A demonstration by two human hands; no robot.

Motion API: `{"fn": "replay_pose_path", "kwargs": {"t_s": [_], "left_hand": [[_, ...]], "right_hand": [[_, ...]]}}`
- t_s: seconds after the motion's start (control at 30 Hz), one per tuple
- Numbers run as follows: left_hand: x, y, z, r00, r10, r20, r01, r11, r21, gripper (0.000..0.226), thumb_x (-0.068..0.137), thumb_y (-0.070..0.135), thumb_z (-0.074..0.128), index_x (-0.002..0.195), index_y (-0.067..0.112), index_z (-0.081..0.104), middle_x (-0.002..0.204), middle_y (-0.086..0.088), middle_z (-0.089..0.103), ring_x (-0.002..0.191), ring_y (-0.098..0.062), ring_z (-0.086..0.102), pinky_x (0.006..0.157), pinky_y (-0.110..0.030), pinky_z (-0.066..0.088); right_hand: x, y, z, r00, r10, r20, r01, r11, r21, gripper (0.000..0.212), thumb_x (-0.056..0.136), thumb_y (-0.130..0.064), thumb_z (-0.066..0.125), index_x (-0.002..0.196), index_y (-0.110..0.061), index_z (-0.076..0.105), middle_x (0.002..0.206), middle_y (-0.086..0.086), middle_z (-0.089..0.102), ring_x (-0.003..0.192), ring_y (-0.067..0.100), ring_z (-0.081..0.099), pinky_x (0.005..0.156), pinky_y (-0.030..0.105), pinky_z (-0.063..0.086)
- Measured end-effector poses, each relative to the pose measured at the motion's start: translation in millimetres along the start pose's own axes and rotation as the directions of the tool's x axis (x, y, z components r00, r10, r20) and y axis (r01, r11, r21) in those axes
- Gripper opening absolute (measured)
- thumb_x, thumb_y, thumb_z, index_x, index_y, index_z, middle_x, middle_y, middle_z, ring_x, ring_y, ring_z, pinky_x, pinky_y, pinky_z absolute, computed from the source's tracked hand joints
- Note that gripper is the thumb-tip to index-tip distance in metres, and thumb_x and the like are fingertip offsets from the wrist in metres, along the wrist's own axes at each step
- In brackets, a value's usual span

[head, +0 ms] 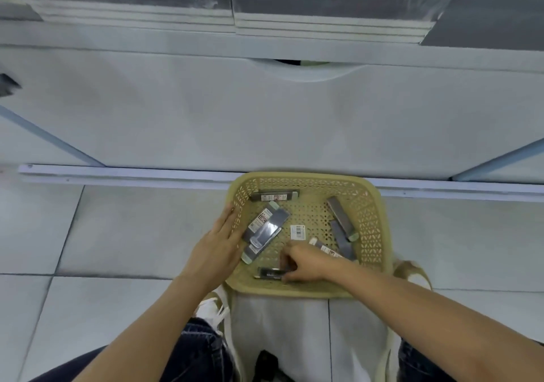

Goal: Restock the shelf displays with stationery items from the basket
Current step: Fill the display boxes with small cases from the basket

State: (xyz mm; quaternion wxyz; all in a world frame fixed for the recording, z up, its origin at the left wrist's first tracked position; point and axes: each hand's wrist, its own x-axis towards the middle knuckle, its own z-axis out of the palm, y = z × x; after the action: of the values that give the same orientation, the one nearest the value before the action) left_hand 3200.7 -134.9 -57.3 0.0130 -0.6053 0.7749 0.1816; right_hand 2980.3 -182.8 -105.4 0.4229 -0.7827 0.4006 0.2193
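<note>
Right hand [306, 263] is down at the near edge of the basket [371, 222], grip curled and clamped on a slim dark pack [269, 272]. Looks light, stiff and glossy, likely slippery, so pinching the long edges should suit it. Left hand [219, 241] lies flat on the basket's left wall, grip apart, steadying. More boxed packs [265, 228] lie mid-basket, and one [275, 196] is along the far wall. Beyond is the shelf base [265, 116].
</note>
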Motion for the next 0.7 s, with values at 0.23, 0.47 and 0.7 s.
{"fn": "replay_pose_path", "kwargs": {"t_s": [0.23,0.47,0.7], "left_hand": [[3,-2,-4,0.991,-0.043,0.126,0.047,0.998,-0.029,0.053,0.102,0.033,0.04,0.151,0.017,0.029,0.163,-0.004,0.007,0.15,-0.018,-0.01,0.116,-0.029,0.025],[4,17,-21,0.924,-0.352,-0.15,0.257,0.861,-0.438,0.018,0.097,0.019,0.054,0.09,0.01,0.068,0.088,-0.005,0.065,0.09,-0.026,0.058,0.073,-0.031,0.045],[27,54,-30,0.748,-0.444,0.493,0.465,-0.179,-0.867,0.035,0.097,0.039,0.054,0.104,0.006,0.062,0.088,-0.012,0.07,0.084,-0.031,0.066,0.074,-0.044,0.054]], "right_hand": [[-1,-2,8,0.997,-0.06,-0.045,0.058,0.997,-0.041,0.012,0.092,-0.015,0.05,0.089,-0.009,0.06,0.095,0.012,0.065,0.085,0.027,0.06,0.079,0.039,0.051],[-8,-2,-16,0.964,0.013,-0.266,0.087,0.928,0.362,0.024,0.101,-0.018,0.048,0.079,-0.009,0.054,0.072,0.001,0.051,0.065,0.015,0.046,0.061,0.024,0.035],[-7,-47,-29,0.859,-0.064,-0.508,0.346,0.805,0.482,0.019,0.095,-0.018,0.06,0.111,-0.012,0.068,0.098,0.001,0.068,0.087,0.012,0.063,0.077,0.023,0.05]]}}
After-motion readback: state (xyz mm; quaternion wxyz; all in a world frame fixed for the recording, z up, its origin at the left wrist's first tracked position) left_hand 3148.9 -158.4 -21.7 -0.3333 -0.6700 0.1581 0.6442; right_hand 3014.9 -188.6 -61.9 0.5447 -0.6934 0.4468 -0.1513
